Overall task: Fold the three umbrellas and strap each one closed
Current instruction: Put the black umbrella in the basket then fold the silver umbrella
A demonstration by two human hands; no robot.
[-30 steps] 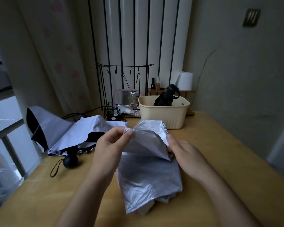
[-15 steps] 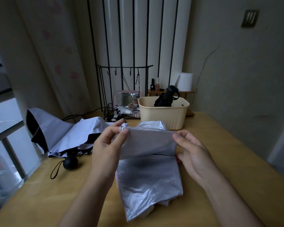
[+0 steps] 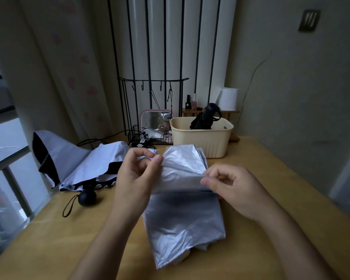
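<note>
The silver umbrella (image 3: 182,219) lies in the middle of the table (image 3: 275,195), its canopy loose and partly folded; the left hand (image 3: 135,174) pinches one flap of the canopy at its left edge between thumb and forefinger; the right hand (image 3: 232,188) pinches the same flap at its right edge, and the flap is stretched between them; a white umbrella (image 3: 89,160) lies loose at the left, its round black handle (image 3: 87,197) on the table; a black umbrella (image 3: 204,118) leans in the basket (image 3: 200,144) behind.
</note>
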